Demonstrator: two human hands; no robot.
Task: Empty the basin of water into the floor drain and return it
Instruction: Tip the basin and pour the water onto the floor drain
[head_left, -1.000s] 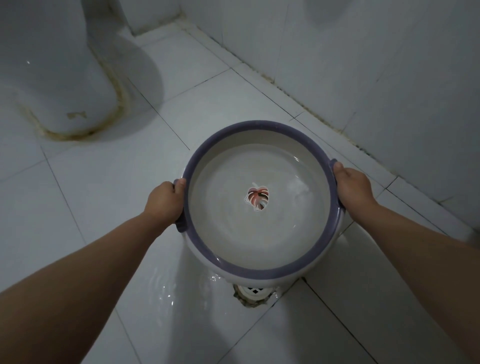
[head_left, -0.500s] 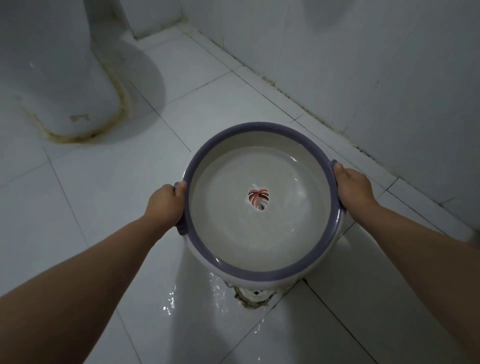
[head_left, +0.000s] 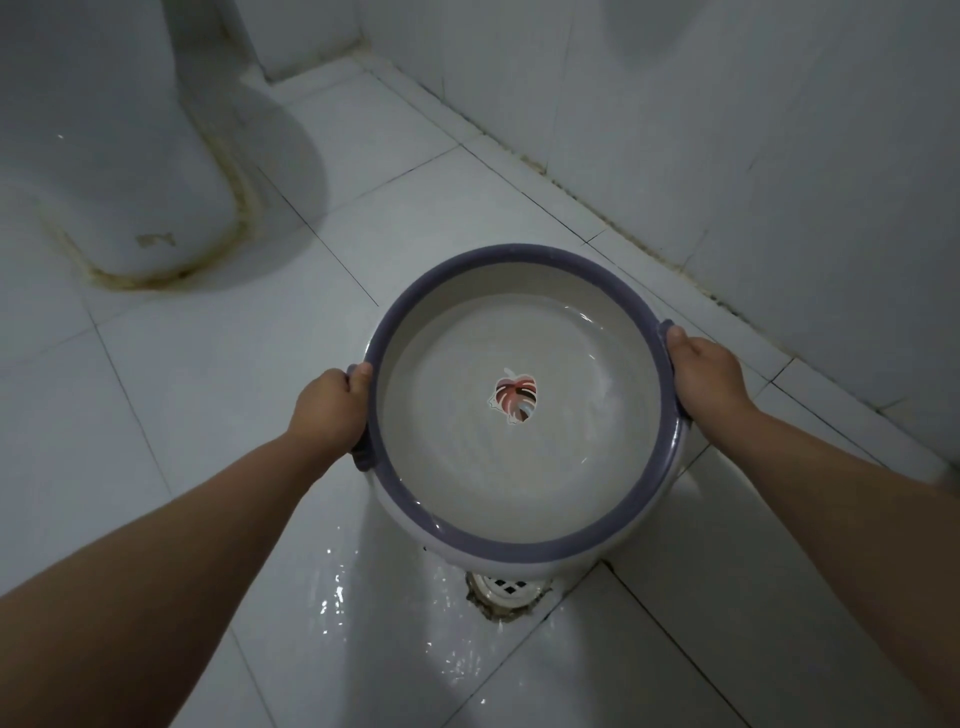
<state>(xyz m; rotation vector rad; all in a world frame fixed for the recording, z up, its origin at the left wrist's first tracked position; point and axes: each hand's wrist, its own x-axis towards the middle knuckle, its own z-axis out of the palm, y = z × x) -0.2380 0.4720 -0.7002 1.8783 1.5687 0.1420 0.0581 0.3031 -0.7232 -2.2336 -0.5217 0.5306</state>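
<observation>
A round white basin (head_left: 644, 512) with a purple rim and a leaf sticker on its bottom is held above the floor, tilted toward me. Water still lies inside it and spills over the near edge. My left hand (head_left: 332, 408) grips the left handle and my right hand (head_left: 706, 374) grips the right handle. The floor drain (head_left: 501, 592), a white grate at a tile joint, sits just under the basin's near edge, partly hidden by it. Wet streaks glisten on the tiles around the drain.
A white toilet base (head_left: 130, 171) with stained sealant stands at the upper left. The tiled wall (head_left: 753, 130) runs diagonally along the right, close behind the basin. White floor tiles (head_left: 182, 389) spread to the left.
The basin has tipped further toward me and water now runs over its near edge. The wet patch around the drain has grown. Both hands keep their grip.
</observation>
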